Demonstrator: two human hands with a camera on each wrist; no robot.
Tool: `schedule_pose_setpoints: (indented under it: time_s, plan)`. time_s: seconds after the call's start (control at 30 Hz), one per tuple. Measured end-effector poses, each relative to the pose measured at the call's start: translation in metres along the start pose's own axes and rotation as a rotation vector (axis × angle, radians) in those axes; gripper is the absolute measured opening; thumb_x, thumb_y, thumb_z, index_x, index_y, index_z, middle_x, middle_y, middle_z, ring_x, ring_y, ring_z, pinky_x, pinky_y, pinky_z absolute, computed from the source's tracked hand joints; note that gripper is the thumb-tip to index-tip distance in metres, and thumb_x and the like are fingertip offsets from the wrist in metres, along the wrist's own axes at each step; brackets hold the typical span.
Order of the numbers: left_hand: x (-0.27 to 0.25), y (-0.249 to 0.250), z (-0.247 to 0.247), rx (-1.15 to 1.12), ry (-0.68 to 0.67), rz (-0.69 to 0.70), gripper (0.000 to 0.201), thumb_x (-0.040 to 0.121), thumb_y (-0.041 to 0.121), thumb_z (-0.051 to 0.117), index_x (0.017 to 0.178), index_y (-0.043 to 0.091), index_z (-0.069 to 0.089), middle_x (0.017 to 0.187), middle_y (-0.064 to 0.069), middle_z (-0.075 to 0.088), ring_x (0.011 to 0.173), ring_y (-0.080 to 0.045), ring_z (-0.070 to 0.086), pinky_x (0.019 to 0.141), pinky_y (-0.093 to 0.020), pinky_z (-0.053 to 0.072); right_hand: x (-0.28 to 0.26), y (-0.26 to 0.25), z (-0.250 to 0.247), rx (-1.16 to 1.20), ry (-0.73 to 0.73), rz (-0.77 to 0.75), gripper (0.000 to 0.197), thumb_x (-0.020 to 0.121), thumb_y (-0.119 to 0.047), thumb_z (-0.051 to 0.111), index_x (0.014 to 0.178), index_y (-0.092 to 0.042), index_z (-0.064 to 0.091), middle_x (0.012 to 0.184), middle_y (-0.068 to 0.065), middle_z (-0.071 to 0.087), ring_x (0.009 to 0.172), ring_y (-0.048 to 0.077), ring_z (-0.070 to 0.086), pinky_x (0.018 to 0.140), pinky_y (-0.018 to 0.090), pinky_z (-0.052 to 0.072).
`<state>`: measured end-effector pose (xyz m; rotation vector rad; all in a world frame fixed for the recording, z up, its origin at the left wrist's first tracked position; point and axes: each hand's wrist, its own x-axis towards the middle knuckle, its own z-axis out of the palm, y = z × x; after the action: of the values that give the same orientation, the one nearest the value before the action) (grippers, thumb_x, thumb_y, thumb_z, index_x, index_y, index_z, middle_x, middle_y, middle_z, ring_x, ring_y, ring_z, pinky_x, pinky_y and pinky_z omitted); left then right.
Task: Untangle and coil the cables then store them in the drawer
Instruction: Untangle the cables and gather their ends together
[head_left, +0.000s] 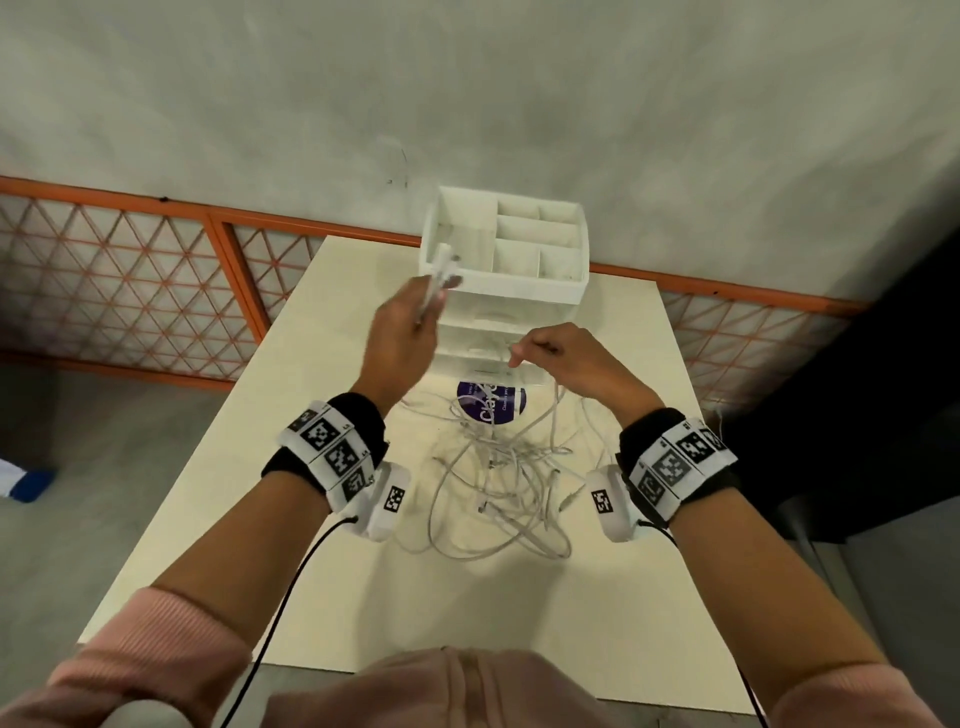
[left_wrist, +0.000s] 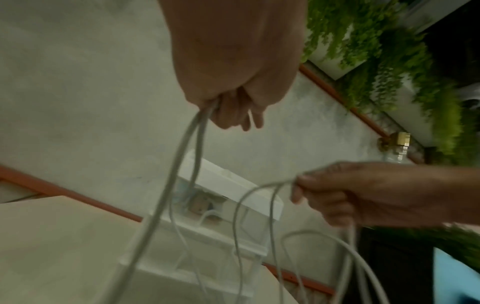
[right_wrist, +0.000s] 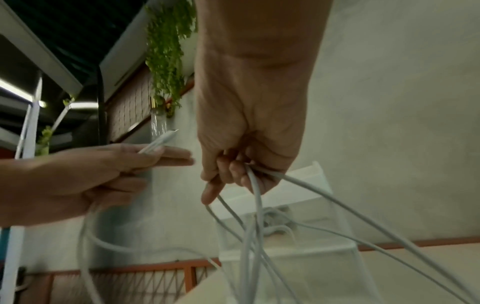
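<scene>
A tangle of white cables (head_left: 506, 480) lies on the cream table (head_left: 332, 571), in front of a white drawer unit (head_left: 524, 291) with an open compartment tray on top. My left hand (head_left: 430, 307) is raised before the unit's left corner and grips a bundle of cable ends (head_left: 440, 274), whose connector (right_wrist: 169, 134) sticks out past the fingers (right_wrist: 176, 158). Strands hang down from this hand (left_wrist: 235, 115). My right hand (head_left: 519, 354), lower and in front of the drawers, pinches several strands (right_wrist: 255, 191) that run down to the tangle. A coiled cable (right_wrist: 275, 221) shows inside a clear drawer.
A purple round sticker (head_left: 493, 401) lies on the table under the cables. The unit stands at the far table edge against a grey wall. An orange lattice fence (head_left: 130, 280) runs behind, and a dark block (head_left: 883, 395) stands to the right of the table.
</scene>
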<state>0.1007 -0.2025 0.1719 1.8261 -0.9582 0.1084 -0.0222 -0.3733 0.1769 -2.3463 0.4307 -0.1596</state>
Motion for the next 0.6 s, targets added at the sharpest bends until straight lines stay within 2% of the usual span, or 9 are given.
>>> schedule_pose_setpoints:
  time_s: [0.03,0.07,0.1,0.17,0.23,0.33,0.5,0.53,0.6]
  plan:
    - [-0.001,0.008,0.006,-0.031,-0.134,0.017,0.033,0.102,0.023,0.037,0.126,0.013,0.058,0.117,0.005,0.057,0.071,-0.003,0.052,0.062,-0.002,0.038,0.001,-0.008,0.0,0.023,-0.005,-0.036,0.028,0.094,-0.033,0.053,0.088,-0.015,0.074,0.079,0.012,0.067,0.042,0.007,0.045,0.049,0.026,0.038]
    - [-0.002,0.01,0.012,-0.046,-0.258,0.01,0.034,0.102,0.025,0.035,0.125,0.016,0.058,0.122,0.006,0.058,0.089,-0.002,0.055,0.073,-0.007,0.04,0.002,-0.015,-0.002,0.056,0.002,-0.069,0.028,0.094,-0.035,0.054,0.088,-0.017,0.074,0.074,0.014,0.066,0.048,0.013,0.049,0.053,0.031,0.039]
    - [-0.003,0.011,0.017,-0.048,-0.347,-0.011,0.033,0.103,0.028,0.033,0.118,0.017,0.06,0.121,0.002,0.061,0.099,-0.008,0.056,0.081,-0.015,0.041,0.002,-0.021,-0.005,0.095,0.013,-0.101,0.027,0.094,-0.034,0.054,0.087,-0.017,0.073,0.072,0.016,0.066,0.051,0.015,0.048,0.054,0.028,0.038]
    - [-0.005,0.009,0.022,-0.052,-0.414,-0.053,0.031,0.103,0.031,0.031,0.096,0.016,0.057,0.1,-0.005,0.064,0.094,-0.018,0.058,0.082,-0.026,0.04,0.003,-0.027,-0.014,0.156,0.033,-0.142,0.027,0.094,-0.033,0.054,0.085,-0.015,0.072,0.08,0.021,0.067,0.052,0.007,0.042,0.055,0.017,0.034]
    - [-0.001,0.009,0.021,-0.031,-0.369,-0.058,0.026,0.102,0.029,0.032,0.087,0.016,0.048,0.078,0.0,0.056,0.076,-0.016,0.053,0.072,-0.024,0.038,0.002,-0.024,-0.016,0.198,0.019,-0.118,0.025,0.092,-0.037,0.056,0.082,-0.02,0.07,0.078,0.019,0.064,0.055,0.007,0.042,0.057,0.018,0.034]
    - [0.007,0.019,0.015,0.013,-0.245,0.018,0.025,0.102,0.026,0.035,0.084,0.012,0.044,0.067,0.002,0.046,0.062,-0.013,0.044,0.062,-0.024,0.035,-0.001,-0.002,-0.002,0.217,-0.086,-0.021,0.02,0.093,-0.033,0.055,0.078,-0.022,0.062,0.071,-0.005,0.063,0.061,0.006,0.054,0.064,0.021,0.043]
    - [0.028,0.031,-0.008,-0.118,0.021,0.023,0.021,0.102,0.027,0.035,0.084,0.019,0.041,0.059,0.008,0.04,0.051,-0.007,0.038,0.052,-0.02,0.034,-0.01,0.052,0.03,0.133,-0.281,0.097,0.021,0.097,-0.025,0.05,0.083,-0.012,0.061,0.088,0.007,0.067,0.082,0.016,0.061,0.07,0.011,0.045]
    - [0.032,0.033,-0.013,-0.126,0.057,0.021,0.021,0.102,0.029,0.036,0.084,0.019,0.041,0.058,0.008,0.039,0.051,-0.007,0.036,0.052,-0.023,0.033,-0.012,0.064,0.035,0.122,-0.264,0.111,0.023,0.097,-0.025,0.049,0.083,-0.011,0.061,0.089,0.008,0.066,0.084,0.018,0.062,0.071,0.012,0.046]
    - [0.036,0.034,-0.02,-0.069,0.065,0.033,0.023,0.102,0.029,0.035,0.088,0.014,0.046,0.057,0.006,0.038,0.05,-0.01,0.036,0.054,-0.029,0.03,-0.013,0.08,0.043,0.098,-0.188,0.102,0.026,0.097,-0.027,0.048,0.079,-0.015,0.063,0.084,0.004,0.067,0.088,0.024,0.064,0.083,0.028,0.051]
